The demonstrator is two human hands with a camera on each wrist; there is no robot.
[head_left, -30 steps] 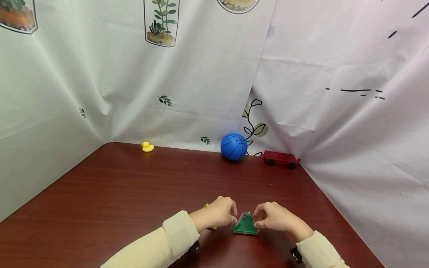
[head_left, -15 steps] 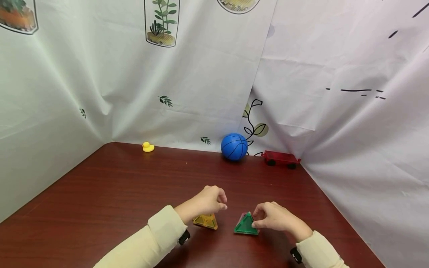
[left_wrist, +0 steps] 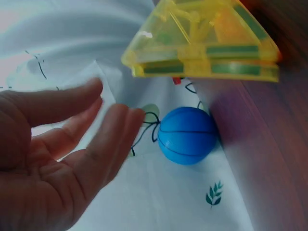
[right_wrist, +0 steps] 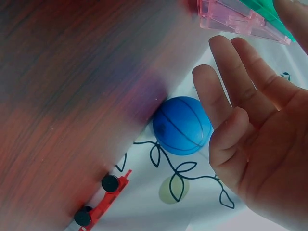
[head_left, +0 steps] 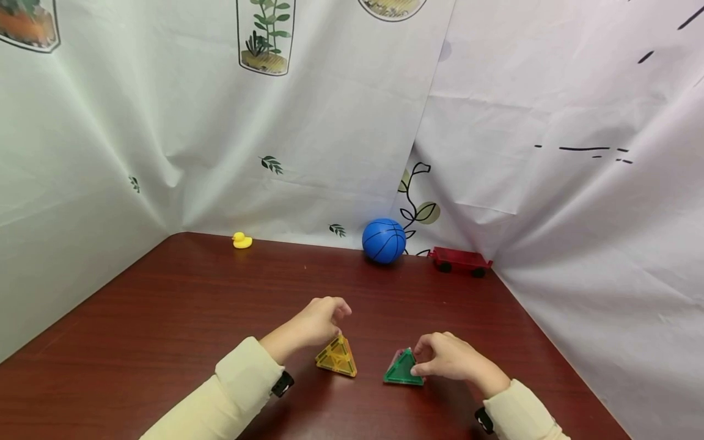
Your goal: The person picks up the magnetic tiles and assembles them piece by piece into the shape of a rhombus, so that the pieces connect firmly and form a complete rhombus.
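Note:
In the head view my left hand is just behind a yellow pyramid of translucent triangular magnetic tiles, which stands on the table. The left wrist view shows that hand with fingers and thumb apart, nothing between them, and the yellow pyramid beyond the fingertips. To the right stands a second magnetic-tile pyramid with a green front and pink sides. My right hand pinches its right side, the thumb over the green face. The right wrist view has the fingertips right at the pink side.
Along the back of the brown table are a yellow rubber duck, a blue ball marked like a basketball, and a red toy wagon with black wheels. White printed cloth hangs behind and at both sides.
My left hand has left the green and pink pyramid and moved left and back, uncovering the yellow pyramid. My right hand has stayed at the green and pink one.

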